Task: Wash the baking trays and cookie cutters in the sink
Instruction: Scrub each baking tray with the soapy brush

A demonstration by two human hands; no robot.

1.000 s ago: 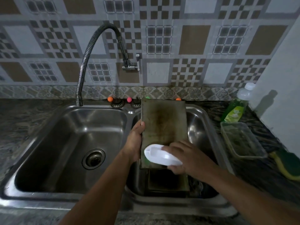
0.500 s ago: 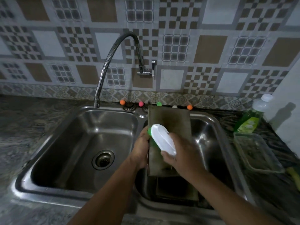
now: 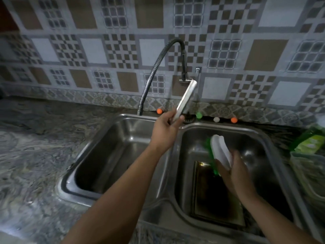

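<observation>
While the left hand (image 3: 164, 131) pinched a tilted baking tray (image 3: 185, 100) edge-on, right fingers (image 3: 223, 169) below it clasped the scrub brush (image 3: 219, 152).

Two bare forearms show, each ending in a bare hand: the left hand (image 3: 164, 131) toward 12 o'clock, the right hand (image 3: 233, 175) toward 3 o'clock. No sleeve cuff reaches the visible stretch of either arm (both wrists are uncovered). The right hand is motion-blurred, so its fingers read softly.
</observation>
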